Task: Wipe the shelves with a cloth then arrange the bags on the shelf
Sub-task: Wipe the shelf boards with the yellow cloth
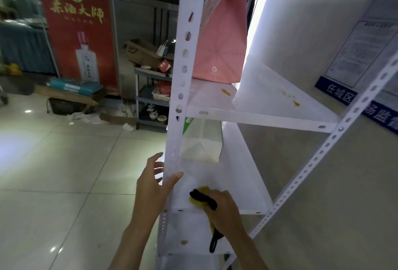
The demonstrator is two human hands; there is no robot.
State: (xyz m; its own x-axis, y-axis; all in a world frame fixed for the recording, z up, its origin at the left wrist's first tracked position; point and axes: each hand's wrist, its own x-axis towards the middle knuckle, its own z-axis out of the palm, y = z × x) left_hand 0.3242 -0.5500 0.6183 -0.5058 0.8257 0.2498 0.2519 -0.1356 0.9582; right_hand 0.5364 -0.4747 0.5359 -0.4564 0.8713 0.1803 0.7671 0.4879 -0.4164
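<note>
Your left hand [153, 183] open, fingers spread, thumb against white front post [177, 88] of shelf rack. Just right of it, your right hand [221, 207] grips yellow-and-black cloth [199, 197], pressing it on middle shelf [241, 183] near front edge. White bag [201, 142] stands further back; pink bag [224, 39] on shelf above.

Left hand [153, 185] spread open, thumb out to the right. Right hand [221, 207] fisted, knuckles up. Both forearms extended forward.
</note>
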